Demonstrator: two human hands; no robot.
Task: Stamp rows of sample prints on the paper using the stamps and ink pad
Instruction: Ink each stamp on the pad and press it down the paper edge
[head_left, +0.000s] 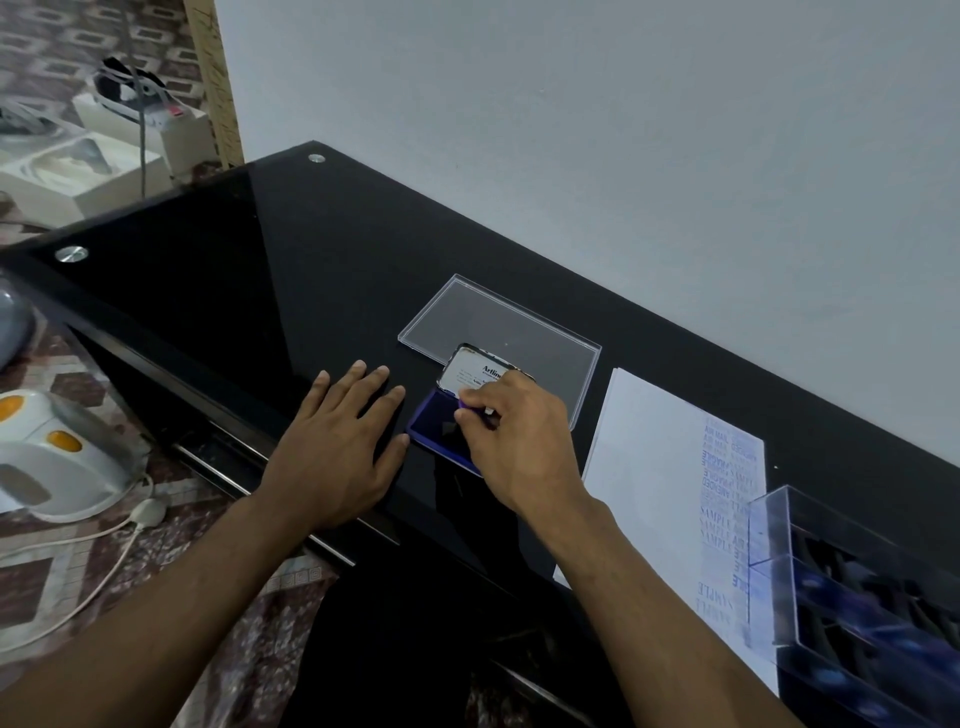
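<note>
The open ink pad (434, 422) lies on the black glass table (218, 270), with its blue pad showing and its labelled lid (474, 370) raised at the back. My right hand (519, 441) pinches a small stamp (477, 410) and holds it down on the pad. Just left of the pad, my left hand (337, 441) lies flat on the table with its fingers spread; the thumb is at the pad's edge. The white paper (660, 478) lies to the right, with rows of blue prints along its right side.
A clear plastic lid (545, 343) lies behind the ink pad. A clear box (852, 597) with several dark stamps stands at the right on the paper's corner. A grey wall rises behind the table. On the floor at the left are a white appliance (57, 467) and its cord.
</note>
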